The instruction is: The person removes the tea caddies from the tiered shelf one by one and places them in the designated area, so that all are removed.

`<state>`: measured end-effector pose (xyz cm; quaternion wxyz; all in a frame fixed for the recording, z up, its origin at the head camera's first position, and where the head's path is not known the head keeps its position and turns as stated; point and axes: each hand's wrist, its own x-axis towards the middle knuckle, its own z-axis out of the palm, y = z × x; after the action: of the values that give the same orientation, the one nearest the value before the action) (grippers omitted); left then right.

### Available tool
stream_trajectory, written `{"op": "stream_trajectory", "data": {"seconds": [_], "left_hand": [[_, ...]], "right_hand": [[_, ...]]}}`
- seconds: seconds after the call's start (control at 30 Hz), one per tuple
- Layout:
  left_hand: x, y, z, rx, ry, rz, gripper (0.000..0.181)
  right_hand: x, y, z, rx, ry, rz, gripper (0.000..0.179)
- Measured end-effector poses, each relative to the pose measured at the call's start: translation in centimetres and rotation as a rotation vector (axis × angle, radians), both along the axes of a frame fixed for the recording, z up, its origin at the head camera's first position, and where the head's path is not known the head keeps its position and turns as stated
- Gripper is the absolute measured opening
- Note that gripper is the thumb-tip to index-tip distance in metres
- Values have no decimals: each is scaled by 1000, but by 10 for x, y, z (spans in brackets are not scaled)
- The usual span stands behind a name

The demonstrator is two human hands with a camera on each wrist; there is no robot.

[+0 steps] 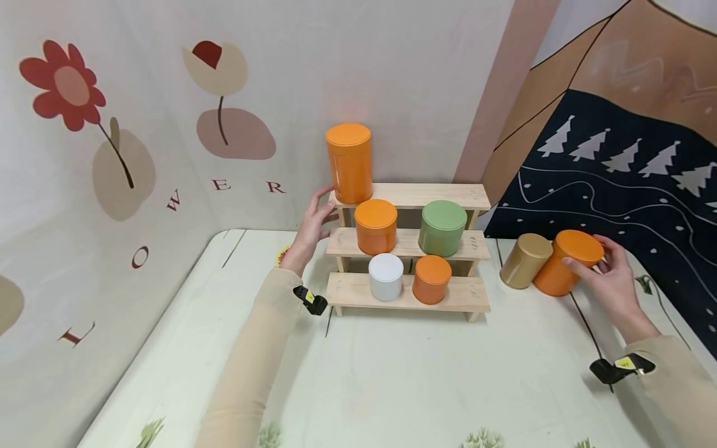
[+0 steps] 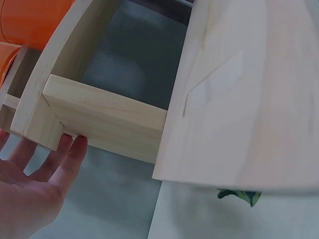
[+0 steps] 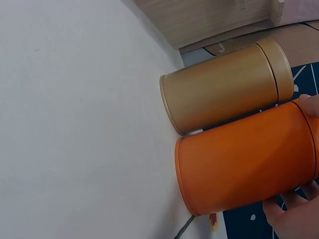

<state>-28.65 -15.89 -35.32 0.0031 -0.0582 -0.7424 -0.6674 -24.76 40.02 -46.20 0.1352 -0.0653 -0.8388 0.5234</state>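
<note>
A three-tier wooden shelf stands on the table. My left hand is at its left end; in the left wrist view the fingertips are right at the wood, fingers extended. A tall orange canister stands on the top tier, just above that hand. To the right of the shelf, my right hand grips a large orange canister near its lid, thumb on one side and fingers on the other. A gold canister stands close beside it.
On the middle tier are an orange tin and a green tin. The bottom tier holds a white tin and a small orange tin. Printed cloth hangs behind, and a dark tree-patterned cloth lies at right.
</note>
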Motion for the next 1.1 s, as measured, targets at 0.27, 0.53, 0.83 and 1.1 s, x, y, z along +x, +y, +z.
{"op": "stream_trajectory", "data": {"seconds": [0.27, 0.53, 0.83, 1.1], "left_hand": [[10, 4, 11, -17, 7, 3, 51], [10, 5, 11, -6, -5, 7, 50], [11, 5, 11, -18, -4, 13, 52], [-2, -1, -3, -3, -4, 11, 51]], "right_hand": [[-2, 0, -2, 2, 11, 17, 83], [-3, 5, -1, 35, 6, 67, 89], [19, -20, 53, 91, 97, 113, 76], [39, -55, 99, 153, 148, 140, 74]]}}
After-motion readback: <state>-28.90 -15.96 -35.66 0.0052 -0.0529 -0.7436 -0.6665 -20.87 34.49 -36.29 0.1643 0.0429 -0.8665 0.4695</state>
